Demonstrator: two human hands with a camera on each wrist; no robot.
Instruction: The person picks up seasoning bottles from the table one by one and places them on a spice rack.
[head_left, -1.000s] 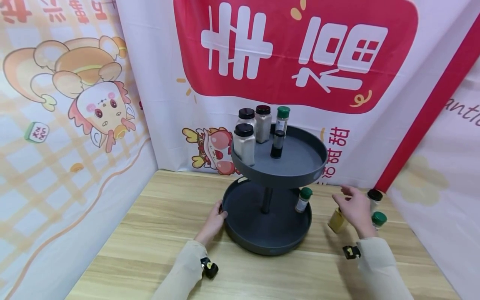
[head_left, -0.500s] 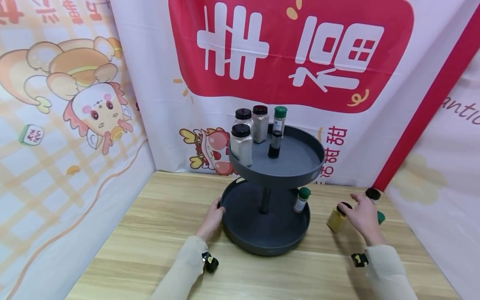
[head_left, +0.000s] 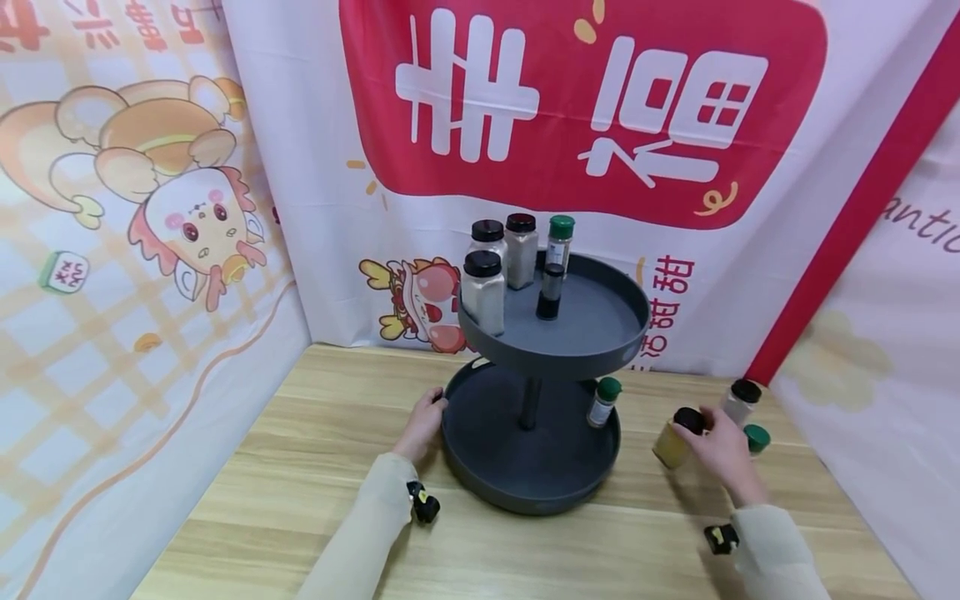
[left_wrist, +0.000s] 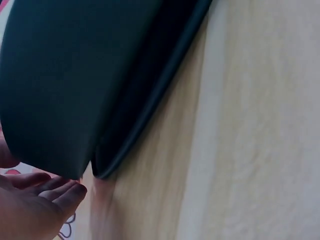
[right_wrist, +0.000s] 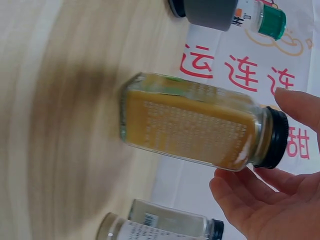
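My right hand (head_left: 725,450) is around the black cap of a square glass spice jar (head_left: 672,444) filled with yellow powder. In the right wrist view the thumb (right_wrist: 299,106) lies on one side of the jar's cap (right_wrist: 274,138) and the fingers curl along the other. The jar stands at the right of a dark grey two-tier turntable (head_left: 527,498). My left hand (head_left: 424,423) grips the left rim of its lower tier, thumb over the edge. In the left wrist view that hand's fingers (left_wrist: 67,197) show at the end of the dark rim, partly cut off.
Several black-capped jars (head_left: 483,292) and a green-capped bottle (head_left: 560,240) stand on the upper tier. Another green-capped bottle (head_left: 603,403) is on the lower tier. Beyond my right hand stand a black-capped jar (head_left: 739,402) and a green-capped one (head_left: 756,439). Printed cloth (head_left: 330,292) hangs behind the table.
My right hand has come from above and behind the yellow jar down to its cap, with thumb and fingers closing in. My left hand stays at the turntable rim.
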